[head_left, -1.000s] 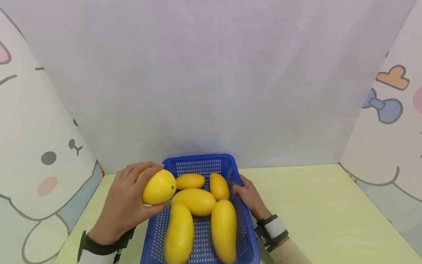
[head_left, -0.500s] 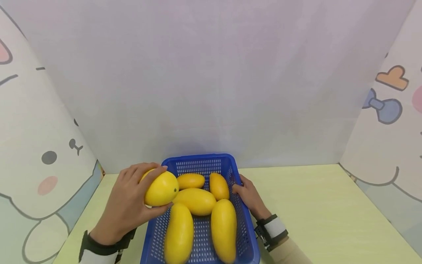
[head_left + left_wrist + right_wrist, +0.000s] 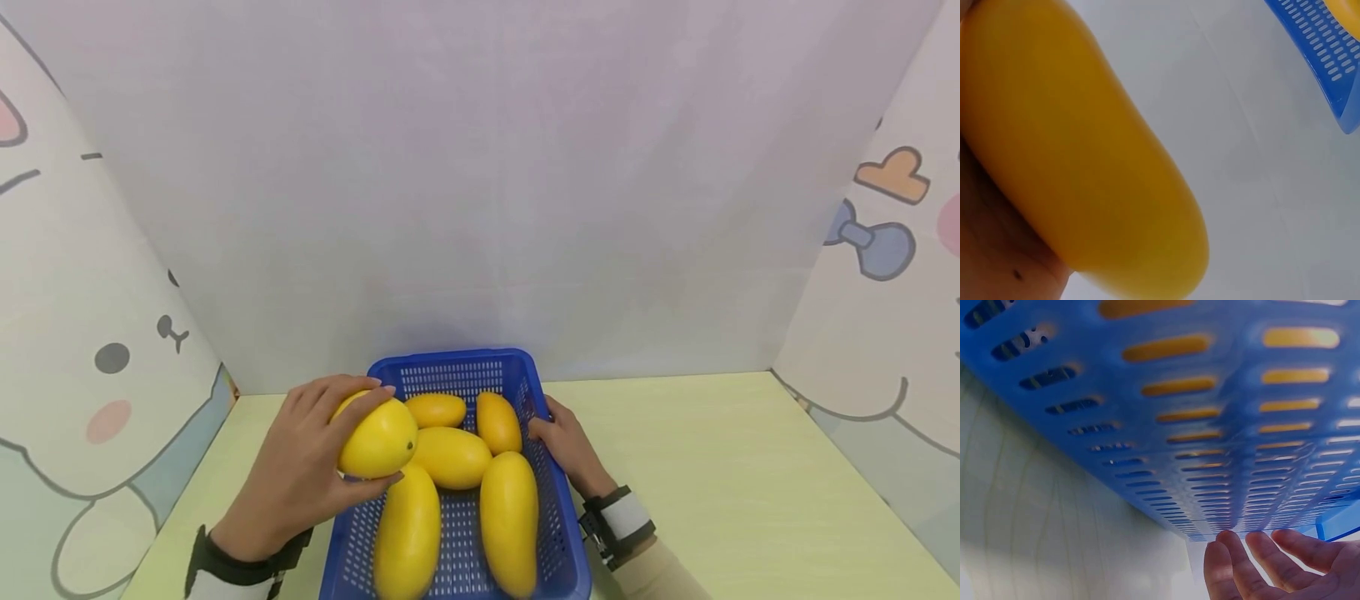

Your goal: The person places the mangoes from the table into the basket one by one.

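Note:
My left hand (image 3: 300, 467) grips a plump yellow mango (image 3: 377, 440), its dark stem spot facing right. Fingers lie over the top and the thumb runs underneath. In the left wrist view this mango (image 3: 1085, 150) fills much of the frame against the palm. It overlaps the left wall of a blue slotted plastic basket (image 3: 564, 500) in the head view. Several more mangoes lie in that basket, among them a long one (image 3: 510, 521) at the near right. My right hand (image 3: 568, 446) holds the basket's right rim, fingertips against the outer wall (image 3: 1210, 450) in the right wrist view.
The basket stands on a pale yellow-green tabletop (image 3: 735, 475). Behind it rises a white cloth backdrop (image 3: 480, 208). Panels with cartoon prints flank the table, one left (image 3: 97, 292) and one right (image 3: 885, 317).
My left hand has shifted slightly right and down with the mango, farther over the basket's left edge. My right hand and the basket stay put.

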The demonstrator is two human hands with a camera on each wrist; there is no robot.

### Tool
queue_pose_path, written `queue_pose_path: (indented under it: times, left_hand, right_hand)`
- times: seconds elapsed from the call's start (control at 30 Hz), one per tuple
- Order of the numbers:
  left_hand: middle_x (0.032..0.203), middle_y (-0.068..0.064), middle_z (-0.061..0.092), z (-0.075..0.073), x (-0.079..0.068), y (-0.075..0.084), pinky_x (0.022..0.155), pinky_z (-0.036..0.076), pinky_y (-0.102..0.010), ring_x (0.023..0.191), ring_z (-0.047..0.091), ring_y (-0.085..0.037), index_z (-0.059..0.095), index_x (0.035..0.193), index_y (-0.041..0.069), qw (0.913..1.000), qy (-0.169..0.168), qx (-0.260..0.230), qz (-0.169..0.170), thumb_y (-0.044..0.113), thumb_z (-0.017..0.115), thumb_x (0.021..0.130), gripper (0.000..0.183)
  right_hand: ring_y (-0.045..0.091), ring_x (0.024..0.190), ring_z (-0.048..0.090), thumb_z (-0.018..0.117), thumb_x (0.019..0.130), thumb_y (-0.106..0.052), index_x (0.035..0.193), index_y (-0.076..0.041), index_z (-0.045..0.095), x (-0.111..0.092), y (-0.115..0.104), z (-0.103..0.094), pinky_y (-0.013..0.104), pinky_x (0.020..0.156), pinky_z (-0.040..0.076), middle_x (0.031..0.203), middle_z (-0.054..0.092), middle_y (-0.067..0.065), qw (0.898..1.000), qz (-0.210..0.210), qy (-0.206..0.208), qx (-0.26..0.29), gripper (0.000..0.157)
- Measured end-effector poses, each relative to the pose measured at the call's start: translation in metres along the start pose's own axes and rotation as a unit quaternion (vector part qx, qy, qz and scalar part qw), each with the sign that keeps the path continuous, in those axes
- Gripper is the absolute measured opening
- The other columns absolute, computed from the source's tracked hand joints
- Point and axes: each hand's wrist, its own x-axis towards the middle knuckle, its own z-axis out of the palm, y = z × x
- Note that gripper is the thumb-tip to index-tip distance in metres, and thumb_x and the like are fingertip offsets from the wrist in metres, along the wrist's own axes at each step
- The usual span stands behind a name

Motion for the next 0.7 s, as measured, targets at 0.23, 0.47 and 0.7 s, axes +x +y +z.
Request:
queue_pose_path:
  times: [0.23, 0.47, 0.7]
  left_hand:
    - [0.135, -0.008, 0.057, 0.0007, 0.0008, 0.0038, 0.096, 0.039, -0.053, 0.119, 0.050, -0.033, 0.058, 0.139, 0.018, 0.9998, -0.011, -0.012, 0.009, 0.071, 0.061, 0.083, 0.077]
    - [0.136, -0.007, 0.055, 0.0043, 0.0030, 0.0076, 0.098, 0.038, -0.053, 0.123, 0.049, -0.031, 0.058, 0.141, 0.019, 0.9983, -0.023, -0.034, 0.040, 0.070, 0.056, 0.087, 0.074]
    - [0.136, -0.006, 0.055, 0.0065, 0.0031, 0.0104, 0.097, 0.039, -0.053, 0.122, 0.049, -0.030, 0.057, 0.142, 0.019, 0.9976, -0.025, -0.038, 0.053, 0.068, 0.059, 0.087, 0.073]
  right_hand:
    - [0.027, 0.073, 0.057, 0.053, 0.085, -0.003, 0.139, -0.002, 0.054, 0.0011, 0.0007, 0.0001, 0.033, 0.060, 0.048, 0.108, 0.059, 0.024, 1.000, 0.001, -0.001, -0.001, 0.054]
    - [0.027, 0.075, 0.058, 0.054, 0.084, -0.004, 0.138, -0.003, 0.055, 0.0018, 0.0011, -0.0002, 0.034, 0.062, 0.048, 0.108, 0.060, 0.022, 1.000, 0.000, 0.002, -0.006, 0.054]
    - [0.028, 0.075, 0.058, 0.054, 0.084, -0.004, 0.137, -0.003, 0.055, 0.0026, 0.0035, -0.0003, 0.034, 0.062, 0.049, 0.108, 0.060, 0.022, 1.000, 0.004, 0.005, -0.008, 0.054]
